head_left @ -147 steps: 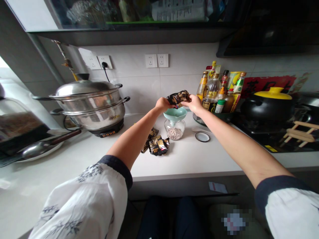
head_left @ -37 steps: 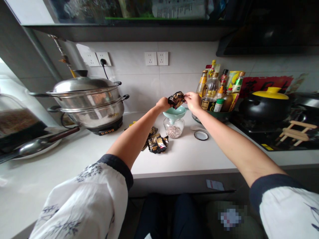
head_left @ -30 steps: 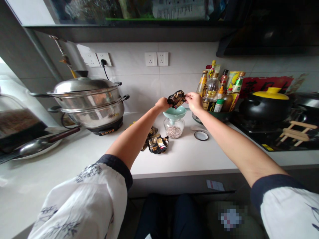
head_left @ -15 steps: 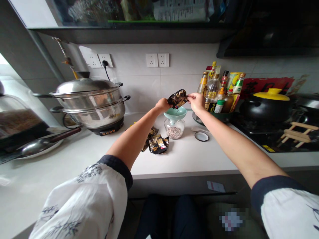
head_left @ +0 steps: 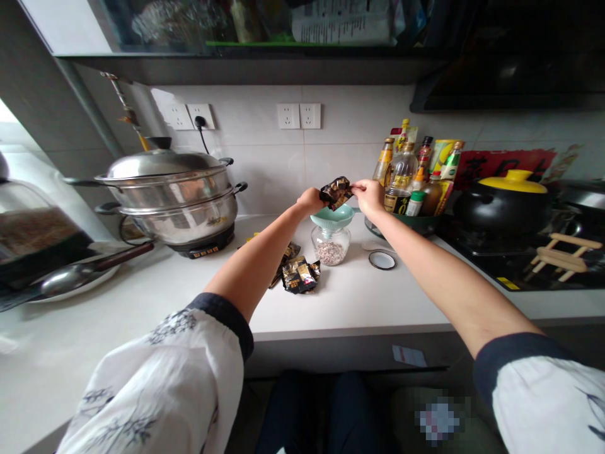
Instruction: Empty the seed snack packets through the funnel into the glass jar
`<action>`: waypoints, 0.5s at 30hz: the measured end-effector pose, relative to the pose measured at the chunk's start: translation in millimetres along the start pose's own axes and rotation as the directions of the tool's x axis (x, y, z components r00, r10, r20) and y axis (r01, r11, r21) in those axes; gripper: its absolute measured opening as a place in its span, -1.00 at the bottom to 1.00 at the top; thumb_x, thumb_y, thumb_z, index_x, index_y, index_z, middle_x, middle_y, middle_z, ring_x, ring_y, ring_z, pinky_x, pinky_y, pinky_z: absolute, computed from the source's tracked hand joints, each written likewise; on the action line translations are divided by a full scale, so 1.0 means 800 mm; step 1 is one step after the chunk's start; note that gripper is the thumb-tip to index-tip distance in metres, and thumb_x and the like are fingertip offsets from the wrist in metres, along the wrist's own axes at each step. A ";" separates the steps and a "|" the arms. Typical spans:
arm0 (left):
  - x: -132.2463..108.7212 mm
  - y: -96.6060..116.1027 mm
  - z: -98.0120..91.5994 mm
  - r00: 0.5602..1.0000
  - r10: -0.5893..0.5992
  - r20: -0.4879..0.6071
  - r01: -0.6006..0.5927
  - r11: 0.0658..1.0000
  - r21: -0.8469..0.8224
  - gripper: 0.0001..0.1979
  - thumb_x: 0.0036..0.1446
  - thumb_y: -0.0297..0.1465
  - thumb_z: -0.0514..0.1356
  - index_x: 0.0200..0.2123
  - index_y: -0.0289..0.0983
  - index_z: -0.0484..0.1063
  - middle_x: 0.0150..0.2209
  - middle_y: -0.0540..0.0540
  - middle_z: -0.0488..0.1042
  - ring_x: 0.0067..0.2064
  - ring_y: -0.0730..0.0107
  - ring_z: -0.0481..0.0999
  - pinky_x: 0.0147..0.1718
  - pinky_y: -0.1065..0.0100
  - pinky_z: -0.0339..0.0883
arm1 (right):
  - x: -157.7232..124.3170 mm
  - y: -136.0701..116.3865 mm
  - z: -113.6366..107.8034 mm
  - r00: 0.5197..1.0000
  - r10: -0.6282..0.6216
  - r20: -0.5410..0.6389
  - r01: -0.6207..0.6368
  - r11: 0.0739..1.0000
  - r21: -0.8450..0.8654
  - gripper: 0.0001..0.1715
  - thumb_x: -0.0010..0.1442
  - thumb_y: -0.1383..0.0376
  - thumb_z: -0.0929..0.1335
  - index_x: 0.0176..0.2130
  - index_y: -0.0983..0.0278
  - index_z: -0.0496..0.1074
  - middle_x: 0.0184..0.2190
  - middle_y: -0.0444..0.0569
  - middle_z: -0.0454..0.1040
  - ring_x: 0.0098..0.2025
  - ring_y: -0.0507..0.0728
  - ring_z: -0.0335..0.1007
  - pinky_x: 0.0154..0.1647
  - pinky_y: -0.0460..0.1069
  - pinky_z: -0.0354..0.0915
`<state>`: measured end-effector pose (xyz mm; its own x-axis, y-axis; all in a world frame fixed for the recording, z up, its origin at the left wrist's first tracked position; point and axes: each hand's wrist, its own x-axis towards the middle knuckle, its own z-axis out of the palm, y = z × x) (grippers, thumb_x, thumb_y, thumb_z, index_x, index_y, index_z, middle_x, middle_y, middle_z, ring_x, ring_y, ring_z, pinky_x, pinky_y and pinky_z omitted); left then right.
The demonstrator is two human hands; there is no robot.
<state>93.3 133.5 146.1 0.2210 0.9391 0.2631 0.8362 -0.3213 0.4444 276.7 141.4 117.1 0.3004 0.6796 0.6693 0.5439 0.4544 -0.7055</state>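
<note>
A black and gold foil packet point(head_left: 336, 193) is stretched between my two hands, just above a pale green funnel point(head_left: 333, 217). My left hand point(head_left: 311, 200) grips its left end, and the fingers of my right hand point(head_left: 369, 197) pinch its right end. The funnel sits in the mouth of a clear glass jar point(head_left: 331, 244), which is partly filled with small pale brownish pieces. In front of the jar lie crumpled black and gold packets point(head_left: 301, 275). To its right, a round lid point(head_left: 382, 260) rests flat on the counter.
A steel steamer pot point(head_left: 172, 198) stands at the left, near a ladle point(head_left: 66, 280) on a plate. Sauce bottles point(head_left: 403, 170) crowd a holder behind my right arm. Farther right are a black pot with a yellow lid point(head_left: 513, 181) and a small wooden stool point(head_left: 564, 255).
The packet has come down slightly and looks more crumpled between my hands. Both hands stay over the funnel; the jar and lid have not moved.
</note>
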 end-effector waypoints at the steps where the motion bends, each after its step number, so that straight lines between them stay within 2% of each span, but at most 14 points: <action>1: 0.001 0.000 0.000 1.000 -0.005 -0.004 0.005 1.000 -0.006 -0.66 -0.02 -0.27 0.24 -0.22 -0.40 0.52 -0.35 -0.10 0.49 -0.26 0.31 0.42 -0.30 0.40 0.23 | 0.000 -0.001 -0.001 1.000 0.008 -0.010 -0.008 1.000 -0.001 -0.84 0.01 0.37 0.35 -0.35 0.29 0.54 -0.36 -0.02 0.59 -0.28 0.15 0.51 -0.10 0.09 0.39; 4: 0.003 0.000 0.001 1.000 -0.015 -0.012 0.015 1.000 0.007 -0.66 -0.03 -0.25 0.24 -0.23 -0.38 0.52 -0.36 -0.09 0.48 -0.27 0.31 0.41 -0.29 0.40 0.24 | -0.001 -0.005 -0.002 0.999 0.015 -0.035 -0.016 1.000 -0.020 -0.84 0.00 0.37 0.35 -0.36 0.30 0.53 -0.36 -0.01 0.59 -0.27 0.16 0.51 -0.11 0.08 0.39; 15: 0.006 0.000 0.002 0.999 -0.035 0.014 0.034 0.996 0.081 -0.61 -0.01 -0.22 0.23 -0.19 -0.38 0.51 -0.40 -0.07 0.47 -0.26 0.32 0.42 -0.33 0.45 0.22 | -0.004 -0.010 -0.006 1.000 0.017 0.007 -0.017 0.998 -0.066 -0.86 0.02 0.39 0.36 -0.37 0.30 0.54 -0.34 0.02 0.58 -0.23 0.19 0.50 -0.07 0.09 0.35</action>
<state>95.6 138.5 146.0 0.1988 0.9514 0.2352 0.8811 -0.2786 0.3822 275.4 133.1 121.6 0.3042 0.6912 0.6556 0.5892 0.4043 -0.6996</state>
